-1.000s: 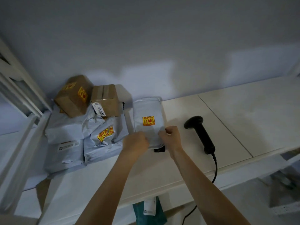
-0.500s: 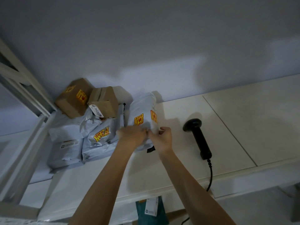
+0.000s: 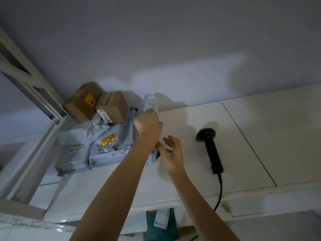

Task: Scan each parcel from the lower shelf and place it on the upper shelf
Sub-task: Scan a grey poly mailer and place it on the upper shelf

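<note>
On the upper shelf (image 3: 199, 153), beside the stacked parcels, a grey mailer parcel (image 3: 150, 103) stands on edge, its top leaning toward the wall and its lower end showing between the two forearms. The left hand (image 3: 148, 125) grips this parcel around its middle, fingers curled over it. The right hand (image 3: 172, 153) hovers just right of the parcel's lower end, blurred, with fingers spread and holding nothing. Left of the parcel lies a pile of grey mailers (image 3: 97, 145), one bearing a yellow sticker, with two cardboard boxes (image 3: 97, 103) on top. A black handheld scanner (image 3: 211, 150) lies on the shelf well right of the hands, its cable running off the front edge. Below the shelf edge, a teal parcel (image 3: 161, 225) with a white label peeks out.
</note>
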`<state>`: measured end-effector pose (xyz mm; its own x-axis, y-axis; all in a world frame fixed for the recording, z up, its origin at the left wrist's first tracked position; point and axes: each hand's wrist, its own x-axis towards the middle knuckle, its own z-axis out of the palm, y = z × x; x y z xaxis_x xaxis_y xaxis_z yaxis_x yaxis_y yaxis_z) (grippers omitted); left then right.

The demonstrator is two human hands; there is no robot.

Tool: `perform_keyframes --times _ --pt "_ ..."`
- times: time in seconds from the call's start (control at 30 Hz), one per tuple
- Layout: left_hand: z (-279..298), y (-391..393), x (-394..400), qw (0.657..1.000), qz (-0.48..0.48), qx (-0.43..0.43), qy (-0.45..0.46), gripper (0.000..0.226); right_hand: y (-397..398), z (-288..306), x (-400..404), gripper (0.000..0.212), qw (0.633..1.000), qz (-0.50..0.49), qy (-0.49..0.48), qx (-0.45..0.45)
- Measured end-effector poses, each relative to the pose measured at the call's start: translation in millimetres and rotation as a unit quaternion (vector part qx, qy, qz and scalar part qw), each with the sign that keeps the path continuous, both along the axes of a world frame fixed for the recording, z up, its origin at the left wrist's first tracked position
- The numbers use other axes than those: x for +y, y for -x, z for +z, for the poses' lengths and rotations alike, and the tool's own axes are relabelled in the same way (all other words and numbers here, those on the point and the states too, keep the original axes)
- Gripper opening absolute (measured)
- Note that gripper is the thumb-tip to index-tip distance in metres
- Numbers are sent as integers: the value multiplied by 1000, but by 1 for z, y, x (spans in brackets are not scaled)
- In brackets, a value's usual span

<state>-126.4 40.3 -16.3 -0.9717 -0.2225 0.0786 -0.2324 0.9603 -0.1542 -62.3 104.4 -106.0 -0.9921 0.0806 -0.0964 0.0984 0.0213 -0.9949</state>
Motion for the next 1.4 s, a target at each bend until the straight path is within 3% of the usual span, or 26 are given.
perform_keyframes --times 0.07,0.13,0.2,0.27,0.33,0.47,0.53,0.7,0.8,0.93,1.07,1.13,1.2,1.4 --pt "3 -11 -13 986 5 104 -133 38 7 4 24 33 997 -17 76 -26" --pt "6 -28 -27 949 9 165 -269 43 16 8 45 39 990 -7 127 -57" --pt "4 -44 -37 865 1 200 -461 40 22 15 57 47 993 21 100 -60" --pt "-5 -55 -43 744 14 194 -639 31 25 21 61 46 994 62 72 -61" --pt "-17 -62 -47 676 36 179 -714 36 20 26 60 34 986 112 91 -78" --pt "-33 -74 -53 607 29 147 -780 33 8 26 59 32 978 120 146 -85" --pt "-35 -80 -54 599 24 126 -790 27 0 28 59 36 975 116 179 -65" --pt "-49 -90 -57 634 19 49 -771 29 -11 26 68 47 978 110 178 -21" --pt "-51 -92 -56 653 14 37 -756 26 -13 31 75 36 986 100 130 -17" --pt "-52 -90 -54 646 10 20 -763 26 -13 38 80 27 994 98 35 34" --pt "-56 -86 -44 650 20 41 -758 24 -2 34 88 36 988 -84 -99 83" --pt "-59 -86 -38 634 30 50 -771 18 5 28 100 38 969 -135 -197 61" --pt "-63 -85 -32 613 42 55 -787 15 13 15 113 37 956 -110 -271 0" --pt "-69 -81 -22 600 52 68 -796 20 27 -12 123 33 949 -29 -284 -134"
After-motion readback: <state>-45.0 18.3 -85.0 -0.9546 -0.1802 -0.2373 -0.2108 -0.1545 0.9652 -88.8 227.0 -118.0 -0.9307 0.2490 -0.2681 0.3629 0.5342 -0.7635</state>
